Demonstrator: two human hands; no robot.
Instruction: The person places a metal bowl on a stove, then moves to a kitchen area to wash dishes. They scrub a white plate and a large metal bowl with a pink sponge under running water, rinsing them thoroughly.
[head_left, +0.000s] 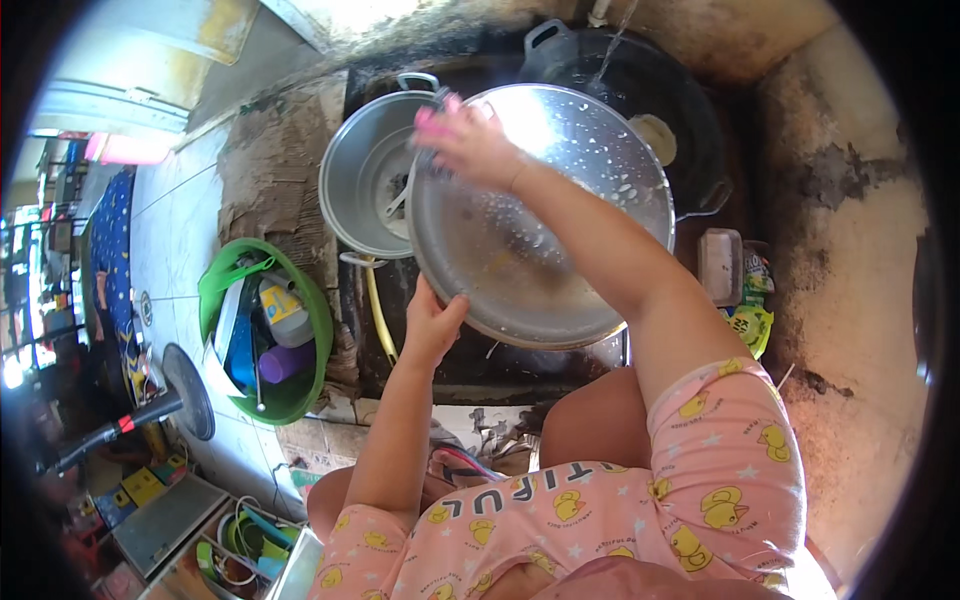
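A large round metal lid or shallow pan (517, 277) is tilted before me, wet with drops and suds. My left hand (436, 319) grips its lower left rim, thumb on the near face. At the upper left rim my right hand (469, 142), blurred, presses a pink scrubbing pad (439, 124) to the metal. Behind the lid stands an aluminium pot (360, 180) with a spoon-like utensil (397, 204) inside. Water (615, 45) runs into a big dark wok (697, 135) beyond the lid, where a pale round thing (655, 139) lies.
A green basin (324, 345) at the left holds bottles, a purple cup and utensils. On the right, near the stained wall (847, 247), are a clear plastic container (720, 266) and green packets (752, 326). A yellow hose (379, 315) lies below the pot.
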